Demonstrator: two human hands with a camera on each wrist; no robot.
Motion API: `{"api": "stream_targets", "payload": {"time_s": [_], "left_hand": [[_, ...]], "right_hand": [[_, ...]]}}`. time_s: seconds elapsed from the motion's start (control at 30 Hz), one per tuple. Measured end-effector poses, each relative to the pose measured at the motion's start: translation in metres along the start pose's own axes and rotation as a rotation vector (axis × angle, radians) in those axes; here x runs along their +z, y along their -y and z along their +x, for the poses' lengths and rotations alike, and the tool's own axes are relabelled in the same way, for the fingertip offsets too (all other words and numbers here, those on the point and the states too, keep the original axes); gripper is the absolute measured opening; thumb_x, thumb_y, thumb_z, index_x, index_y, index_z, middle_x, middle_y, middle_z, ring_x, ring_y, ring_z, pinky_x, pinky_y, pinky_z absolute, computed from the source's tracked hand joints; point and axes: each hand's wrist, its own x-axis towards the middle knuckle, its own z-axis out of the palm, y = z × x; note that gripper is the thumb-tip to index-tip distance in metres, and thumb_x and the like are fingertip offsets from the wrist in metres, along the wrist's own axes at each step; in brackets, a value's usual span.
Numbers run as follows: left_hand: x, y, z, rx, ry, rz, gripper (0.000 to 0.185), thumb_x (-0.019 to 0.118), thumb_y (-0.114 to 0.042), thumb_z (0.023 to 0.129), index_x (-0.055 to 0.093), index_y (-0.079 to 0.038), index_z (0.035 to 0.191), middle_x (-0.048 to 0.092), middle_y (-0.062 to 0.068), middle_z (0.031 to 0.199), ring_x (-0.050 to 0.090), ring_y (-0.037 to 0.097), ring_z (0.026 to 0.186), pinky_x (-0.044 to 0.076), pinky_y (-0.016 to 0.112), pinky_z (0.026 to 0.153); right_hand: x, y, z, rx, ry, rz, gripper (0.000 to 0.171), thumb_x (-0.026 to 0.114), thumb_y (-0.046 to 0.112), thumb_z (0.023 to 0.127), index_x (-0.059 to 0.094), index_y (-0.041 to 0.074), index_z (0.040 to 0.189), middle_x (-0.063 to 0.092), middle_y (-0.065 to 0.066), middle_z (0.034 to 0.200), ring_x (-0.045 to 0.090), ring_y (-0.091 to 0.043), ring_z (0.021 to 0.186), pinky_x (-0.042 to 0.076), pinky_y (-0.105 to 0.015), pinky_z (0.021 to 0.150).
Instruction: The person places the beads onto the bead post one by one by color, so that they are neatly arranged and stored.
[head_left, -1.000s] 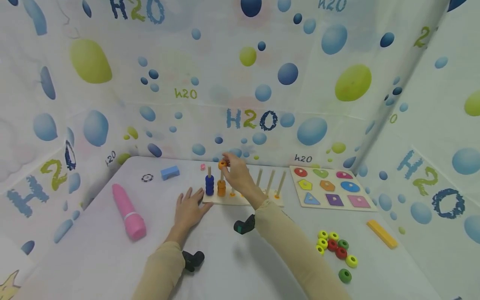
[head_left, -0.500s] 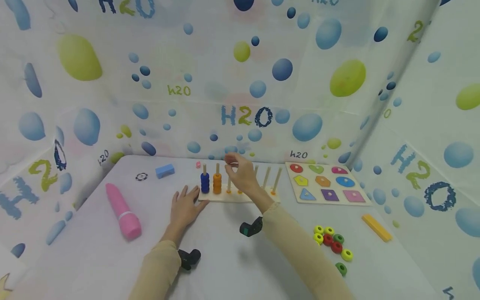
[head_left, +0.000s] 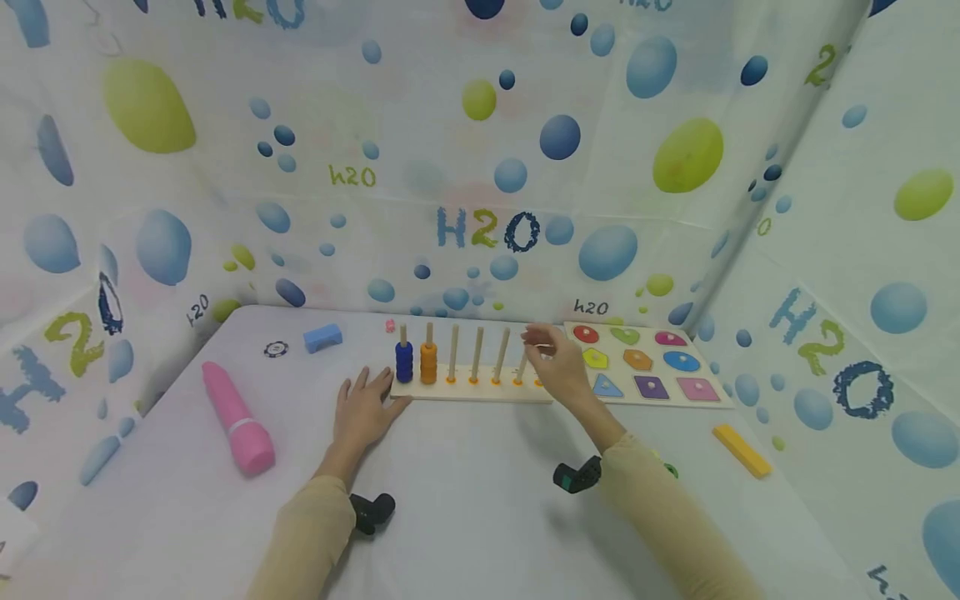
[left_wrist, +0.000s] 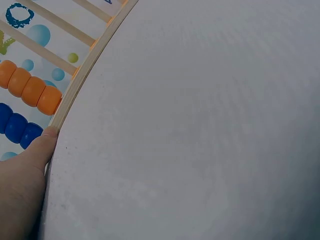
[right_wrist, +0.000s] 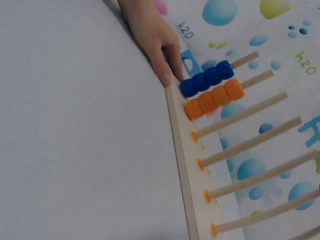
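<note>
Peg board (head_left: 468, 390) lies on the table (head_left: 450, 500), just beyond my fingertips. My left hand (head_left: 363, 410) rests flat with straight fingers at its near left corner; I keep that pressure steady. Blue rings (head_left: 404, 362) and orange rings (head_left: 428, 363) fill the two leftmost pegs. My right hand (head_left: 558, 371), holding nothing, fingers loosely bent, hovers at the board's right end.

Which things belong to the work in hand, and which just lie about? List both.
In the work:
wooden peg board
blue bead stack
orange bead stack
left hand, touching the board's end
right hand

Lying about:
pink cylinder
blue block
shape puzzle board
yellow bar
</note>
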Motion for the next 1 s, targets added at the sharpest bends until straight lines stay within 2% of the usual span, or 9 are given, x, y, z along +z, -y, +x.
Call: {"api": "stream_targets", "payload": {"time_s": [0.23, 0.43, 0.6, 0.77, 1.0], "left_hand": [[-0.001, -0.001, -0.001, 0.002, 0.016, 0.011, 0.071, 0.058, -0.051, 0.088, 0.047, -0.001, 0.137, 0.041, 0.014, 0.144, 0.02, 0.041, 0.138, 0.006, 0.059, 0.111], [-0.003, -0.001, -0.001, -0.006, 0.028, 0.008, 0.07, 0.057, -0.051, 0.089, 0.045, -0.003, 0.139, 0.041, 0.014, 0.145, 0.018, 0.041, 0.139, 0.004, 0.059, 0.112], [-0.004, -0.003, 0.001, -0.001, 0.021, 0.007, 0.069, 0.057, -0.05, 0.09, 0.046, -0.002, 0.138, 0.041, 0.014, 0.145, 0.018, 0.041, 0.139, 0.004, 0.059, 0.112], [-0.007, -0.004, 0.001, -0.005, 0.029, 0.01, 0.07, 0.058, -0.05, 0.09, 0.046, -0.002, 0.138, 0.04, 0.014, 0.145, 0.017, 0.041, 0.139, 0.003, 0.058, 0.112], [-0.01, -0.004, 0.0, -0.01, 0.039, 0.015, 0.07, 0.058, -0.05, 0.089, 0.045, -0.002, 0.138, 0.04, 0.014, 0.145, 0.018, 0.041, 0.139, 0.004, 0.058, 0.112]], "right_hand": [[-0.042, -0.018, -0.039, 0.019, 0.034, -0.071, 0.025, 0.063, -0.003, 0.086, 0.06, -0.003, 0.111, 0.068, -0.01, 0.101, 0.065, -0.022, 0.094, 0.055, -0.028, 0.079], [-0.074, -0.027, -0.089, 0.091, 0.115, -0.1, 0.024, 0.063, 0.004, 0.09, 0.06, 0.005, 0.113, 0.068, -0.003, 0.102, 0.065, -0.019, 0.095, 0.054, -0.023, 0.081], [-0.097, -0.031, -0.132, 0.161, 0.16, -0.108, 0.023, 0.065, 0.003, 0.088, 0.062, 0.004, 0.11, 0.069, -0.003, 0.1, 0.065, -0.02, 0.091, 0.055, -0.022, 0.076], [-0.113, -0.028, -0.168, 0.224, 0.189, -0.11, 0.023, 0.067, 0.001, 0.086, 0.063, 0.005, 0.107, 0.07, -0.004, 0.097, 0.066, -0.015, 0.087, 0.056, -0.022, 0.07], [-0.118, -0.019, -0.189, 0.184, 0.18, -0.2, 0.033, 0.074, -0.006, 0.075, 0.064, 0.009, 0.102, 0.068, 0.004, 0.096, 0.065, -0.013, 0.087, 0.056, -0.026, 0.073]]}}
